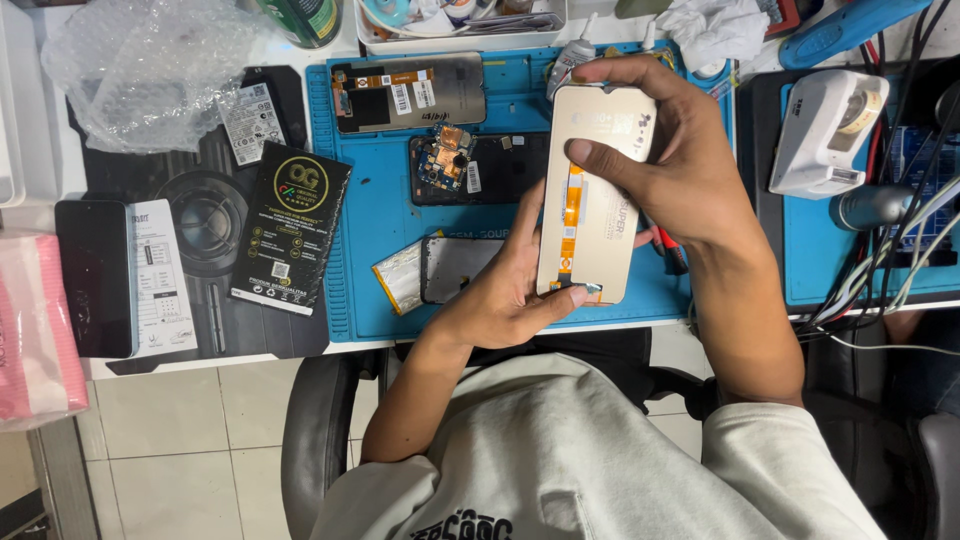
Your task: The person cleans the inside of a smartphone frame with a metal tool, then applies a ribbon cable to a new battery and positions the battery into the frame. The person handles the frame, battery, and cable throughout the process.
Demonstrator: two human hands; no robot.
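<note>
A phone display panel (610, 215), pale metallic back with an orange flex cable, is held upright over the blue work mat (370, 215). My right hand (675, 160) grips its top end, thumb pressed on the back. My left hand (505, 290) supports its lower left edge, thumb at the bottom corner near the flex connector. An opened black phone body (500, 170) with a copper-coloured circuit board (445, 155) lies on the mat behind the panel. Another display panel (410, 92) lies at the mat's far left.
A battery and a small dark part (435, 270) lie near my left hand. A black box (290, 225), a dark phone (95, 275) and bubble wrap (150, 65) sit left. A white device (825, 130), cables (880, 270) and a glue tube (570, 60) are right and behind.
</note>
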